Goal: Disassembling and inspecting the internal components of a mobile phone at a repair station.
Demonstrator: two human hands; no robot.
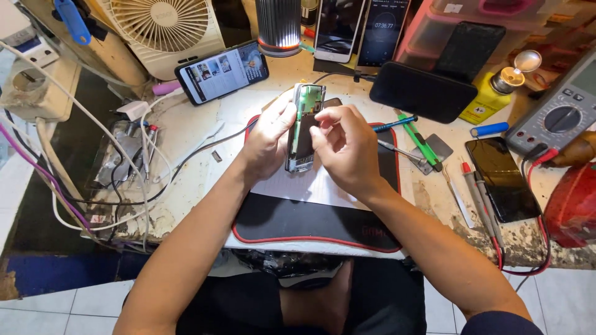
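Opened phone [303,127], back cover off, sits at the centre of the frame, held upright above a black mat with red edging [292,226]; the left hand [268,138] wraps its left edge, fingers closed around the frame; the right hand [345,146] is curled against its right side, fingertips pinched on the exposed innards near the middle, though what they pinch is too small to tell. A green circuit board shows at the top, a dark rectangular block lower down, and a silver metal rim runs round the body. To work well here, I judge the left grip should stay firm while the right fingertips press lightly, keeping clear of the board. Right of centre lie a green-handled tool [418,139] and tweezers [397,150]; a lit phone [221,72] rests in the upper left; a multimeter [559,115] sits at the right edge.
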